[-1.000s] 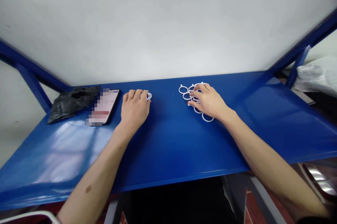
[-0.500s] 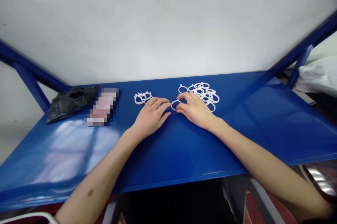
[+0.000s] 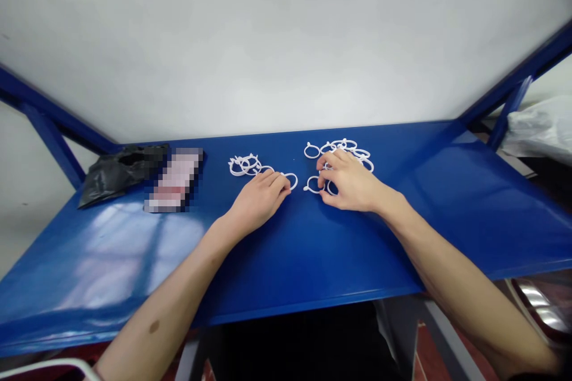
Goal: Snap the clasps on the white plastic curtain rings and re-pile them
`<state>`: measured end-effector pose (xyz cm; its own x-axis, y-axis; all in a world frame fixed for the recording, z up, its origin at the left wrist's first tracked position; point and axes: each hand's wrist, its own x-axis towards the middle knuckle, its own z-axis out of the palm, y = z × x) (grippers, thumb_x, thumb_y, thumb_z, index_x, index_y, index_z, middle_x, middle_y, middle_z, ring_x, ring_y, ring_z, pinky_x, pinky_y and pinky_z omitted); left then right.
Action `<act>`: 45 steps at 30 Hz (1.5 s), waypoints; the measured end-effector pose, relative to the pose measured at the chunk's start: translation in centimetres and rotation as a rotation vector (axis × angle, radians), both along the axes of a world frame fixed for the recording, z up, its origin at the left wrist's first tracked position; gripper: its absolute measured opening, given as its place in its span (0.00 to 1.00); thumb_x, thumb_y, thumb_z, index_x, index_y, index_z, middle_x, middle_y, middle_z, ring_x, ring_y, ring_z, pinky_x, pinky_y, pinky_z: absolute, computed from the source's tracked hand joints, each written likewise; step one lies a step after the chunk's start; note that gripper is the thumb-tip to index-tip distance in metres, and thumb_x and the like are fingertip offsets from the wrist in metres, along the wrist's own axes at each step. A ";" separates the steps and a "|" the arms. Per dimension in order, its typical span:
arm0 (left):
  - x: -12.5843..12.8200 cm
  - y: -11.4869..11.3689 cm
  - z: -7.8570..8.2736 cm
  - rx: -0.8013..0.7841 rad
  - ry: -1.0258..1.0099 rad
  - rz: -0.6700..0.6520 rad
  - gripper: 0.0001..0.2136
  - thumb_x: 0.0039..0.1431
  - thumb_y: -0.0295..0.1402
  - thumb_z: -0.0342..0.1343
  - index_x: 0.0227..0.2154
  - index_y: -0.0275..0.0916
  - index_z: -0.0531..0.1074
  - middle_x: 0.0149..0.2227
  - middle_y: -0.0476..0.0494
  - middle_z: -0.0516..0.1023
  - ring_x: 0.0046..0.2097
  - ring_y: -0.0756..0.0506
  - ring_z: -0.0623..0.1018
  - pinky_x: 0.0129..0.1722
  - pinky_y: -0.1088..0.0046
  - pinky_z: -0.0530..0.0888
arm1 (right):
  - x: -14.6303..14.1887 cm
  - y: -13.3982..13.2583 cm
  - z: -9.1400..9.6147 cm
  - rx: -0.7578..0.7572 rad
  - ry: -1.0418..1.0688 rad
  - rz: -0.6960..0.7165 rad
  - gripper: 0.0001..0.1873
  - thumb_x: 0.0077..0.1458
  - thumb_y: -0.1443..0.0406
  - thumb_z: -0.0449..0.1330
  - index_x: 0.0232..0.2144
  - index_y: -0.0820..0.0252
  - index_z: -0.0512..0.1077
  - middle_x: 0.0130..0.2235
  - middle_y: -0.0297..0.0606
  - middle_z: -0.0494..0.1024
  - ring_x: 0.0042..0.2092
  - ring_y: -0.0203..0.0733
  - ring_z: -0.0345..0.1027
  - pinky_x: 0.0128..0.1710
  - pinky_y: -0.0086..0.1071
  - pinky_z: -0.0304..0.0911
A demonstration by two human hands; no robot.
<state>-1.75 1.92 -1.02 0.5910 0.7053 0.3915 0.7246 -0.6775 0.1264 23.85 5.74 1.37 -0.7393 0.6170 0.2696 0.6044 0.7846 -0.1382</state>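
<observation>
My left hand (image 3: 261, 199) lies on the blue shelf (image 3: 290, 250) with its fingers curled, the fingertips pinching a white plastic ring (image 3: 291, 180). Just beyond it to the left sits a small heap of white rings (image 3: 243, 164). My right hand (image 3: 353, 185) rests palm down at the near edge of a larger pile of white rings (image 3: 351, 150). Its bent fingers press on another white ring (image 3: 313, 184) that sticks out to the left of them. The two hands are a short gap apart.
A phone (image 3: 175, 185) and a crumpled black bag (image 3: 117, 173) lie at the shelf's left end. Blue frame struts rise at both ends, a white wall stands behind, and a pale plastic bag (image 3: 538, 127) sits beyond the right strut.
Half a second ago both hands met over one ring at mid-shelf. Now they have parted: the left keeps that ring, and the right has moved back to the big pile onto another ring.
</observation>
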 end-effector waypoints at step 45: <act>1.2 0.3 -1.2 -0.107 -0.095 -0.088 0.06 0.70 0.31 0.51 0.37 0.38 0.70 0.38 0.44 0.76 0.40 0.44 0.71 0.44 0.66 0.72 | -3.6 -0.7 -2.6 0.061 -0.033 0.128 0.12 0.69 0.65 0.52 0.40 0.64 0.74 0.45 0.45 0.75 0.42 0.45 0.65 0.43 0.40 0.61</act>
<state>-0.57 2.21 -2.22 0.6165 0.6928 0.3741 0.6443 -0.7170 0.2660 20.29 5.03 -1.26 -0.8201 0.5000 0.2781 0.5019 0.8621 -0.0699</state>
